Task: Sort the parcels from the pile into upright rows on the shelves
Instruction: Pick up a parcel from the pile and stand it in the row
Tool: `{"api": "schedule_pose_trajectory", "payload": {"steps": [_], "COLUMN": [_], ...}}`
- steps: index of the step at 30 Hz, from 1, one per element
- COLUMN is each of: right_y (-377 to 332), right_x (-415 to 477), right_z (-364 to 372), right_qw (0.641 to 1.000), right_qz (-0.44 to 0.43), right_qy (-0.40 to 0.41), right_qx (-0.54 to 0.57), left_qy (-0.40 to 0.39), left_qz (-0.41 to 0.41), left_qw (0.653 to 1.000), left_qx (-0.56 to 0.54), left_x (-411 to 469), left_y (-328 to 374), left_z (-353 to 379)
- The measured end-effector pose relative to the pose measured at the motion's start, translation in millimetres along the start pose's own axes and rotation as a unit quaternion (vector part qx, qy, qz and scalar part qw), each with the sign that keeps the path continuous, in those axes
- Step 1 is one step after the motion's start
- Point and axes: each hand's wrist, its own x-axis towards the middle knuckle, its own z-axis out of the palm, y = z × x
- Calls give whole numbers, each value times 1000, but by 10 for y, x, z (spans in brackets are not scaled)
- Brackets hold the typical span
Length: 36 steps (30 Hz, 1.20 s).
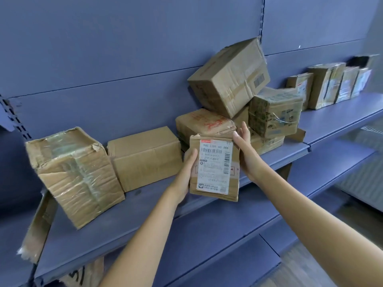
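Both arms reach forward over the shelf's (145,220) near edge. The left hand (186,168) grips the labelled parcel (215,168) by its left side, thumb on the front. The right hand (246,150) pinches its upper right corner, fingers nearly straight. Two boxes (145,158) stand to the left. Just behind the parcel lies a pile (228,77) of at least four. Far right is an upright row (323,85) of about five.

Flat parcel (214,168): brown cardboard, white printed label facing out, upright, raised off the blue shelf (145,206) before the pile (228,79). Pile: crumpled boxes, topmost tilted. Left: taped box (74,175) and plain box (145,158), side by side. Far right: upright row (323,85).
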Motion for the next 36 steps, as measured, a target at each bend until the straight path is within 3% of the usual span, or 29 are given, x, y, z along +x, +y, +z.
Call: {"api": "schedule_pose_trajectory", "payload": {"steps": [7,12,14,18,21,27,36], "right_y": [-131,-168,-156,-132,-267,-671,-1031], "right_x": [22,-92,-204,-518,-700,-1017,-1354], "right_z": [-275,-479,-582,-952,-1379,-2546,-4061], "right_qw": [993,977,985,998,996,998,976], "right_qz": [26,19,22,31,39,20,-31], "right_qy": [57,70,64,-45,-64,33,204], "right_qx": [104,202,160,-12,-40,-58,-72], "left_qy": [-5,54,41,19,6,-136,-128], "left_qz": [-12,18,20,13,-8,-51,-63], "left_qw": [999,997,994,994,994,979,981], "left_qx": [-32,-53,-103,-110,-105,-140,-129], "left_x": [127,137,119,211,364,773,1584], "left_y": [-55,-23,-9,-6,-29,-146,-476], "left_z": [334,407,486,842,1274,2492,4071]}}
